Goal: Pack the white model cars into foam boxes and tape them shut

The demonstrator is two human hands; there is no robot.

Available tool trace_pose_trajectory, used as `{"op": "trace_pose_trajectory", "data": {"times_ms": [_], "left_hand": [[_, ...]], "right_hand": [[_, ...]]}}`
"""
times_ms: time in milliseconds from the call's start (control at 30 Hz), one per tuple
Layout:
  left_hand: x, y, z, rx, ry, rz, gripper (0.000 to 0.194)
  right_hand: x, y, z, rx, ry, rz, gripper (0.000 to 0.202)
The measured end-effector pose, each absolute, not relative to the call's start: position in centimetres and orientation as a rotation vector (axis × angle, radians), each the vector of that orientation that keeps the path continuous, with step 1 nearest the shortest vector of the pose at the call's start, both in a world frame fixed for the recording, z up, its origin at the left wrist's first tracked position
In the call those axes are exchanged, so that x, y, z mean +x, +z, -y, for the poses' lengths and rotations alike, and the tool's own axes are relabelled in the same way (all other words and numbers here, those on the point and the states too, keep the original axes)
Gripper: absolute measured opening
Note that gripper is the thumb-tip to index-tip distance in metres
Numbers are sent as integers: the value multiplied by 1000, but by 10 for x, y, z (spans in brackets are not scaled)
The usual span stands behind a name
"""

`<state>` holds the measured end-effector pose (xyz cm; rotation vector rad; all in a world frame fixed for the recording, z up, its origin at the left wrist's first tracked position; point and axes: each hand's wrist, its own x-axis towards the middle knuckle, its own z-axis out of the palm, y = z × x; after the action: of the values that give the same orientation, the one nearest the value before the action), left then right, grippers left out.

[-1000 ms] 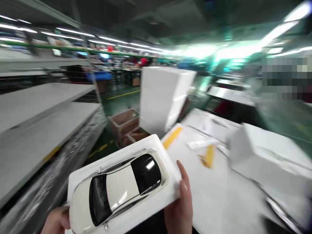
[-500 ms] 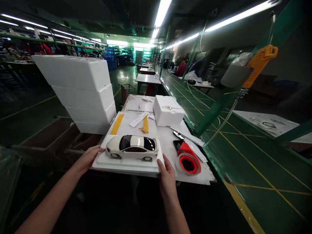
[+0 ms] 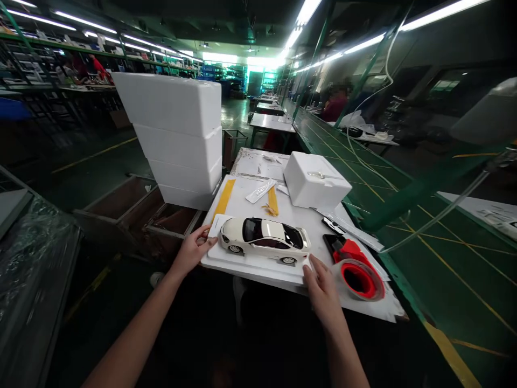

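A white model car [image 3: 266, 238] with dark windows sits on a white foam tray [image 3: 250, 266] at the front of the table. My left hand [image 3: 195, 248] grips the tray's left end, fingers closed round its edge. At the right end, beside the car's tail, my right hand [image 3: 322, 283] is closed on the same tray. The undersides of the fingers are partly hidden by the foam. Close to my right hand lies a red tape dispenser [image 3: 357, 272] with a roll of clear tape.
Left of the table, a tall stack of white foam boxes [image 3: 173, 134] rises from a brown cart [image 3: 121, 207]. A foam block [image 3: 317, 180] stands at the table's back right. Yellow tape strips [image 3: 224, 198] and a white packet [image 3: 261, 190] lie behind the car. A green post [image 3: 424, 188] slants at right.
The view has swung left, so the table and its contents appear further right. Both hands keep hold of the foam tray, and the car stays on it.
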<state>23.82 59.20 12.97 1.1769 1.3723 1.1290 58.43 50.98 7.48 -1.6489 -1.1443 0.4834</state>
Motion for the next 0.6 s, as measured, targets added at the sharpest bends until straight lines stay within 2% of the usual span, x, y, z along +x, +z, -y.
{"op": "trace_pose_trajectory", "data": {"times_ms": [133,333,433,600], "left_hand": [[239,121,-587,1198,1152,-1353,83],[250,124,-576,1154,1231,-1293,88],[258,130,-560,1098,1353,-1271,77],[270,141,-524,1157,1562,-1316,54]], "right_hand": [[577,78,-509,-1700,273,1282,64],[564,86,-510,-1754,130,1253,61],[561,74,-510,-1703,-9,1254,54],[560,56,-504,-1686,-62,1133,61]]}}
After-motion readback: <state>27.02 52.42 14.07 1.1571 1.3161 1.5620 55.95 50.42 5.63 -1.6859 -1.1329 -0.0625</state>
